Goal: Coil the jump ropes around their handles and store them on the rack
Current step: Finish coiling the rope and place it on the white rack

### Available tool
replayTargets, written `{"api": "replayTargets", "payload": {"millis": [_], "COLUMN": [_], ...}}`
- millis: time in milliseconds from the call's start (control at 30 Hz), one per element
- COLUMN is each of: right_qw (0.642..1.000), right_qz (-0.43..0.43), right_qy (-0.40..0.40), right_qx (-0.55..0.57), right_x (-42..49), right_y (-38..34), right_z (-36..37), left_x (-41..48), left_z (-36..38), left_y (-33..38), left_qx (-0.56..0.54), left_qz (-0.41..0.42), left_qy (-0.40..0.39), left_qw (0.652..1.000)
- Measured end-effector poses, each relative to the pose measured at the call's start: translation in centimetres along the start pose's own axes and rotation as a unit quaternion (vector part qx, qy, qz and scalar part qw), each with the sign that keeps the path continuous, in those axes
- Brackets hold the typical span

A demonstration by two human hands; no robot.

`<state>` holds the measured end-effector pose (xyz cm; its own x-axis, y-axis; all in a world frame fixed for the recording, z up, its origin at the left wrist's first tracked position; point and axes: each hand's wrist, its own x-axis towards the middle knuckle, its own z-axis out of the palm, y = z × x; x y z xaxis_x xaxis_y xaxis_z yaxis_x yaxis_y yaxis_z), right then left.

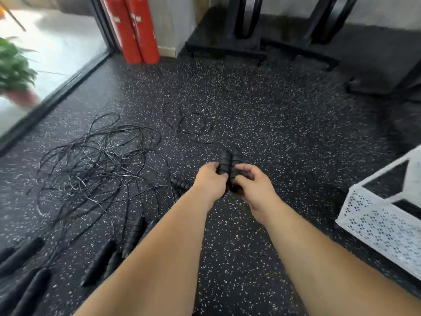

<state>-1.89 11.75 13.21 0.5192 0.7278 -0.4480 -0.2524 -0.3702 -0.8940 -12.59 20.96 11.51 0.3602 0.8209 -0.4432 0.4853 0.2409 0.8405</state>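
Both hands meet mid-frame over the speckled rubber floor (284, 106). The left hand (210, 180) is curled round one ribbed black handle and the right hand (256, 189) pinches its twin; the paired handles (229, 161) stand side by side, touching, tips pointing far. The cord from them is thin and motion-blurred, and trails to a small loose loop (189, 123) farther off. At left lies a wide tangle of glossy black cords (95, 160), with more ribbed handles (134, 234) and smooth matte cylindrical handles (21, 253) at its near edge. A white perforated metal bin (376, 226) sits near right. Two red cylinders (134, 30) stand far left, by the wall.
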Motion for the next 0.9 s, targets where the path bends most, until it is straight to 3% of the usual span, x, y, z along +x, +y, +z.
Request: {"api": "replayTargets", "payload": {"millis": [300, 500, 800, 900], "right_qw": [0.994, 0.98, 0.947, 0.949], "right_qz": [-0.106, -0.185, -0.192, -0.184], "right_qy": [-0.009, 0.034, 0.03, 0.038], "right_qx": [0.035, -0.06, -0.255, -0.253], "right_x": [-17.3, -27.6, -30.3, -29.5], "right_y": [-9.4, -10.6, -10.1, -10.4], "right_z": [-6.5, -9.3, -11.0, -11.3], "left_x": [-16.3, -26.7, -30.0, -29.0], "left_z": [-1.6, -0.9, -0.2, 0.1], "left_y": [11.0, 11.7, 8.9, 8.8], "left_qx": [-0.041, -0.084, -0.145, -0.187], "left_qz": [0.144, 0.207, 0.163, 0.13], "left_qy": [-0.028, -0.039, -0.103, -0.12], "left_qw": [0.988, 0.974, 0.97, 0.966]}}
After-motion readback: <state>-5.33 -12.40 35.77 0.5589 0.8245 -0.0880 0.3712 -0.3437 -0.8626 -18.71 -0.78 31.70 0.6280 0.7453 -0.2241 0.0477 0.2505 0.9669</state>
